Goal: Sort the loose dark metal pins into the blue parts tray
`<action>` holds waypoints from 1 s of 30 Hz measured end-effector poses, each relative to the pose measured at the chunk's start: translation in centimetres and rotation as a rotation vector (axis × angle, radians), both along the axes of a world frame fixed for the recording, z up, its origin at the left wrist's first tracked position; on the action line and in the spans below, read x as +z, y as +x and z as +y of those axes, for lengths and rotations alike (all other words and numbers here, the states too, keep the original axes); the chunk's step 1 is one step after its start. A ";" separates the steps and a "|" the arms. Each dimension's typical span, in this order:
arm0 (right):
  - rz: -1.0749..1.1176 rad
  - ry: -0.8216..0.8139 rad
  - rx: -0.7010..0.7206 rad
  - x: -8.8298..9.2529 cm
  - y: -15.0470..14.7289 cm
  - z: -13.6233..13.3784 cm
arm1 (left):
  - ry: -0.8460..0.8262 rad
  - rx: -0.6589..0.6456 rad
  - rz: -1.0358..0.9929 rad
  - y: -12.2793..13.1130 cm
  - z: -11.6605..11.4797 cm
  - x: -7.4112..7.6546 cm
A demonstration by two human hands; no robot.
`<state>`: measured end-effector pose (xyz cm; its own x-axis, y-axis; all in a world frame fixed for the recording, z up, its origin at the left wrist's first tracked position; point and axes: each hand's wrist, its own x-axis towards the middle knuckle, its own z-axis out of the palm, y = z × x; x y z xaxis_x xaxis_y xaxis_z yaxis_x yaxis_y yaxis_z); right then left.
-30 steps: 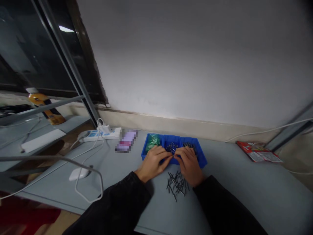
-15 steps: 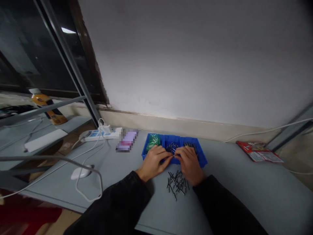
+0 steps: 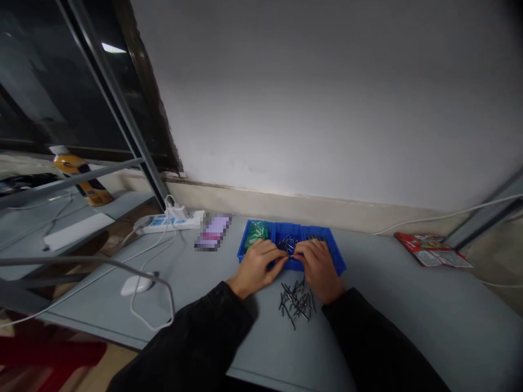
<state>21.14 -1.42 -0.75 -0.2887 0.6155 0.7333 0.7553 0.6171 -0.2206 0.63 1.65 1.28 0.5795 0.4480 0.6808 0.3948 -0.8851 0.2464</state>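
Observation:
My left hand (image 3: 258,268) and my right hand (image 3: 319,270) meet fingertip to fingertip above the front edge of a blue three-bin tray (image 3: 294,265). Both are closed in a pinch on something small and thin, too tiny to name. Green packaging with small pale pieces (image 3: 256,231) fills the left bin. Small shiny metal pieces (image 3: 288,241) lie in the middle bin. Dark parts are in the right bin, partly hidden behind my right hand. On the table below my hands is a loose pile of thin dark metal pins (image 3: 295,302).
Left of the tray lie a phone (image 3: 213,231) and a power strip (image 3: 183,220) with plugged-in cables. A white mouse-like device (image 3: 137,285) and a looping cable (image 3: 170,305) are nearer. A red packet (image 3: 431,250) lies at right; a wall stands behind.
The view has shifted slightly. My right fingertips have moved a little up and to the right, while both hands keep their pinch over the tray.

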 end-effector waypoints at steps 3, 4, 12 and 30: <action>0.013 0.040 -0.018 0.2 0.1 -0.1 | -0.009 -0.009 -0.016 -0.5 -0.1 0.4; 0.035 0.069 -0.028 0.3 0.1 -0.2 | -0.016 -0.012 -0.029 -0.7 -0.2 0.6; 0.244 0.283 -0.239 1.2 0.5 -0.7 | -0.176 -0.095 0.240 -1.7 -2.5 -0.1; 0.124 0.045 -0.178 0.3 0.2 -0.4 | -0.383 -0.041 0.523 -1.5 -2.2 -1.4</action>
